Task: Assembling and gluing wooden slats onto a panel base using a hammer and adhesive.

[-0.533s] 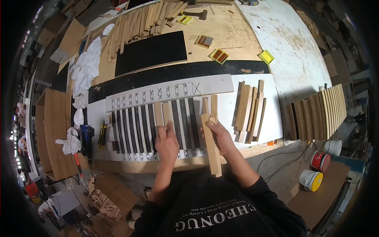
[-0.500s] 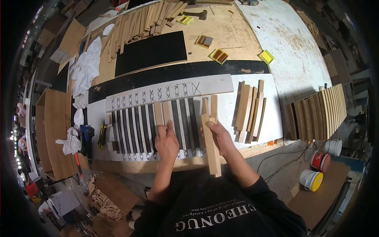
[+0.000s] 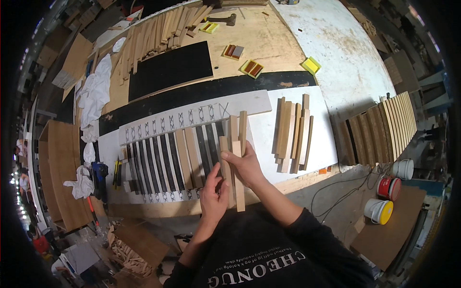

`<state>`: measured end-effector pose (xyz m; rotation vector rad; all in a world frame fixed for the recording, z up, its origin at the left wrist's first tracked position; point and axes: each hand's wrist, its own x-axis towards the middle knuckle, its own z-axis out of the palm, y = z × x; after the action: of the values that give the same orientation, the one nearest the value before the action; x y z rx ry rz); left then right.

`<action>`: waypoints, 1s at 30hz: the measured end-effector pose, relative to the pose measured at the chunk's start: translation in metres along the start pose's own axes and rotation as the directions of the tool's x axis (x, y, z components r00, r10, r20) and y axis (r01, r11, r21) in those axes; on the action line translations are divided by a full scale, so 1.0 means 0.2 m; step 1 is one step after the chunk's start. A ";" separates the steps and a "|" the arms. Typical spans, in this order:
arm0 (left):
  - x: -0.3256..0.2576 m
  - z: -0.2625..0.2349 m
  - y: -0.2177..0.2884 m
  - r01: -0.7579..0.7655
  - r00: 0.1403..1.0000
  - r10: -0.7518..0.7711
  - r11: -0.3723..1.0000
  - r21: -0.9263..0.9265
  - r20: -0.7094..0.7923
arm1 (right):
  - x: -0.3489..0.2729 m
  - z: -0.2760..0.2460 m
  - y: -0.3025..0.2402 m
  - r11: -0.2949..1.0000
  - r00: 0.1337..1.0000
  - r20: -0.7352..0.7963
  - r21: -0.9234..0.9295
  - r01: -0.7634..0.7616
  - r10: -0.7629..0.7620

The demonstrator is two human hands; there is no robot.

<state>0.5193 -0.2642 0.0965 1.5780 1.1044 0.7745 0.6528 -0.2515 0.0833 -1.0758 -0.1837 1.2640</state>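
Several light wooden strips [image 3: 238,189] are bunched upright in my right hand [image 3: 246,168], its thumb pressed across them. My left hand [image 3: 212,198] is just left of the bunch, thumb and fingers apart at the edge of the nearest strip; whether it touches that strip I cannot tell. Below and left lies a row of black strips [image 3: 156,165] alternating with pale gaps. Two bare wooden strips [image 3: 183,156] lie within that row. A long white board [image 3: 192,115] with pencilled cross marks runs along the row's far ends.
To the right lie several loose wooden strips [image 3: 294,134], with a stack of slats [image 3: 379,129] beyond. Yellow-edged small blocks [image 3: 252,68], a hammer [image 3: 223,19] and a black panel [image 3: 170,69] are farther back. White cloth [image 3: 96,91] and a blue-black tool [image 3: 100,175] lie left.
My left hand has left the bare strip in the row and moved right, beside the held bunch. My right hand has shifted left with its strips. The whole view has shifted slightly.
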 end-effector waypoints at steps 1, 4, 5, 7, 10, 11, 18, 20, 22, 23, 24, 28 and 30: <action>-0.01 -0.01 -0.01 0.001 1.000 0.000 1.000 0.004 -0.002 | 0.00 0.04 0.00 0.999 0.999 -0.021 -0.010 0.046 -0.046; 0.00 -0.02 0.05 0.119 0.989 -0.097 0.969 0.218 -0.109 | 0.05 0.05 0.06 0.992 0.997 -0.034 -0.111 0.063 -0.067; 0.02 -0.03 0.04 0.118 0.990 -0.096 0.969 0.219 -0.107 | 0.07 0.03 0.09 0.987 0.997 -0.008 -0.143 0.072 -0.074; 0.05 -0.08 -0.06 0.142 0.977 -0.066 0.910 0.390 -0.201 | 0.05 0.04 0.04 0.975 0.999 -0.026 -0.219 0.031 -0.038; 0.08 -0.11 -0.12 0.025 0.993 0.056 0.774 0.632 -0.108 | 0.02 0.00 -0.04 0.973 0.981 -0.042 -0.120 -0.195 0.191; 0.09 -0.11 -0.12 -0.034 0.996 0.084 0.635 0.771 -0.026 | 0.01 -0.02 -0.05 0.972 0.980 -0.041 -0.123 -0.198 0.194; 0.11 -0.09 -0.06 -0.102 0.992 0.115 0.451 0.887 0.056 | -0.09 -0.08 -0.05 0.960 0.962 0.002 -0.074 -0.271 0.272; 0.15 -0.09 -0.05 -0.089 0.995 0.074 0.463 0.882 0.062 | -0.11 -0.08 -0.03 0.970 0.973 -0.015 -0.070 -0.232 0.232; 0.19 -0.11 -0.05 -0.067 0.998 0.030 0.473 0.879 0.059 | -0.11 -0.09 0.00 0.978 0.980 -0.025 -0.071 -0.197 0.196; 0.22 -0.11 -0.06 -0.093 0.996 0.055 0.482 0.871 0.076 | -0.11 -0.10 0.00 0.978 0.981 -0.028 -0.071 -0.194 0.192; 0.24 -0.11 -0.08 -0.120 0.992 0.081 0.492 0.862 0.092 | -0.10 -0.11 0.01 0.979 0.982 -0.031 -0.073 -0.190 0.188; 0.28 -0.11 -0.10 -0.127 0.992 0.087 0.543 0.830 0.094 | -0.09 -0.12 0.03 0.974 0.991 -0.014 -0.182 -0.134 0.133; 0.28 -0.11 -0.10 -0.088 0.996 0.035 0.562 0.823 0.083 | -0.09 -0.10 0.00 0.968 0.989 -0.008 -0.204 -0.144 0.146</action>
<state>0.5157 -0.2020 0.0817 2.4217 1.4914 0.1982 0.6593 -0.2776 0.0792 -1.2799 -0.2486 1.4029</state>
